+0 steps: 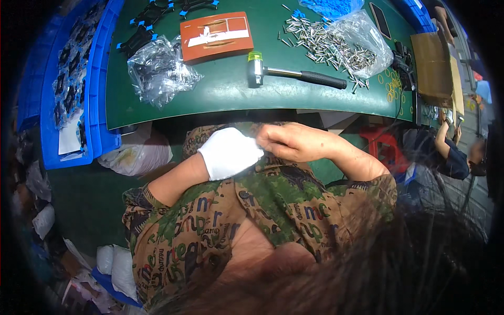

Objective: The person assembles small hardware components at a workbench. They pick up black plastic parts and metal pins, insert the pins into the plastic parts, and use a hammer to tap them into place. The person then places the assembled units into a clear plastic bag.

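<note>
My left hand (230,153) wears a white knit glove and is held over my lap, just off the table's near edge. Its fingers look curled in. Bare and closed, my right hand (295,142) meets the glove's fingertip side, thumb and fingers drawn together. What lies between the two hands is hidden. On the green table (220,100) beyond them lies a mallet (255,71) with a yellow-green face and a black grip (323,79) pointing right. An orange-brown block (218,50) with white strips sits behind it.
Clear bags of dark parts (160,71) lie left of the block, near black brackets with blue tips (137,41). Metal pins (320,44), a clear bag (362,39), yellow rings (392,86) and a phone (379,20) are on the right. A blue crate (94,121) stands left; another person (452,155) works far right.
</note>
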`<state>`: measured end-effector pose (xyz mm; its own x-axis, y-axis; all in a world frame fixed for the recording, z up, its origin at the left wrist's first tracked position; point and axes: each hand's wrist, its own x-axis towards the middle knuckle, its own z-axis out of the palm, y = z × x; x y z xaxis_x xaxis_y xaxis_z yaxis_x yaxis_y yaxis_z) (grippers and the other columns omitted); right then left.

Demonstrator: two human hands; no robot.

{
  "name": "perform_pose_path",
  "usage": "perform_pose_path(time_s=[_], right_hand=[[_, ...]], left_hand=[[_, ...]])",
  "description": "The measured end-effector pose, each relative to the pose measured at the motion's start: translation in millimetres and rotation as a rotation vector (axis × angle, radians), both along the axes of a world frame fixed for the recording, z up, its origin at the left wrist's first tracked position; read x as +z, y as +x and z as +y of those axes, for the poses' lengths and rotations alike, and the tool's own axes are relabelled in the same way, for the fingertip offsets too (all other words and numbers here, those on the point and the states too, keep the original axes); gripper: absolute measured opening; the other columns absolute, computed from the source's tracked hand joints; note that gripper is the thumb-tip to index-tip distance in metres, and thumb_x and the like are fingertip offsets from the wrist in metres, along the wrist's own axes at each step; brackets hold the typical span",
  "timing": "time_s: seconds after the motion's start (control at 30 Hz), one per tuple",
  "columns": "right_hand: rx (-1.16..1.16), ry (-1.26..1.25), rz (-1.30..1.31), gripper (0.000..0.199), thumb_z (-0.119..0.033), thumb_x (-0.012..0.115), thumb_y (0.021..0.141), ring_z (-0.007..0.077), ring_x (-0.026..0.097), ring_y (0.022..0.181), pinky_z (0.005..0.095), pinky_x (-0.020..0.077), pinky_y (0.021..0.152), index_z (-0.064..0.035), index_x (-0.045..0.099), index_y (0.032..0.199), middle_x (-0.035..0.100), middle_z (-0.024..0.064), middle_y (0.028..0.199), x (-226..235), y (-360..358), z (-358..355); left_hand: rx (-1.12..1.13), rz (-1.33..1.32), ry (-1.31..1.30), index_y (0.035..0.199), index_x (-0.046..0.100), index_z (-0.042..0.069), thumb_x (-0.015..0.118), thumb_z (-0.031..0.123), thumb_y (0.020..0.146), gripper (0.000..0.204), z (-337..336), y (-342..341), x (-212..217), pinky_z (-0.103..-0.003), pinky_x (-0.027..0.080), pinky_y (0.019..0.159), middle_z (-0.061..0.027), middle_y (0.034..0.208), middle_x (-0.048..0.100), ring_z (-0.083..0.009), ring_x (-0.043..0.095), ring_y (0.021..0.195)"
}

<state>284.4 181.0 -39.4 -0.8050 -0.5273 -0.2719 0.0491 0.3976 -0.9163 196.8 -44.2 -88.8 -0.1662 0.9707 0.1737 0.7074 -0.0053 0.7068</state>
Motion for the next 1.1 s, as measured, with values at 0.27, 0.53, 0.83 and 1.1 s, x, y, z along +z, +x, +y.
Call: perform_pose_path(time_s=[0.27, 0.53, 0.83, 1.1], right_hand=[[-0.041, 0.006, -0.098, 0.023, -0.028, 0.048, 0.108, 0.0344, 0.062, 0.083, 0.0444, 0.0506, 0.079, -0.0055, 0.054, 0.112, 0.064, 0.0175, 0.093, 1, 6, -6], [-0.044, -0.401, -0.634, 0.009, -0.016, 0.041, 0.109, 0.0066, 0.044, 0.058, 0.0255, 0.0391, 0.053, -0.0078, 0.044, 0.110, 0.046, -0.0016, 0.074, -24, -1, 5], [-0.160, -0.284, -0.131, 0.009, -0.012, 0.055, 0.100, 0.0116, 0.041, 0.069, 0.0277, 0.0419, 0.065, -0.0081, 0.048, 0.104, 0.045, -0.0008, 0.078, -27, 14, -1], [-0.141, -0.132, -0.017, 0.010, -0.012, 0.057, 0.100, 0.0165, 0.051, 0.074, 0.0340, 0.0465, 0.069, -0.0072, 0.052, 0.108, 0.052, 0.0043, 0.083, -17, 19, -3]], left_hand=[[-0.040, -0.049, -0.075, 0.083, 0.073, 0.014, 0.055, 0.032, 0.096, 0.029, -1, 3, -2, -0.044, 0.052, 0.059, -0.0115, 0.071, 0.068, -0.0334, 0.066, 0.063], [0.009, -0.094, -0.152, 0.083, 0.071, 0.013, 0.056, 0.031, 0.097, 0.028, 2, 6, -2, -0.044, 0.052, 0.059, -0.0120, 0.069, 0.067, -0.0332, 0.065, 0.061], [-0.019, 0.103, 0.009, 0.078, 0.068, 0.013, 0.059, 0.028, 0.093, 0.023, 1, 6, -7, -0.045, 0.048, 0.056, -0.0099, 0.065, 0.064, -0.0328, 0.062, 0.058], [-0.051, 0.082, -0.108, 0.076, 0.068, 0.014, 0.060, 0.026, 0.091, 0.022, 4, 4, 6, -0.045, 0.049, 0.056, -0.0098, 0.065, 0.064, -0.0330, 0.062, 0.058]])
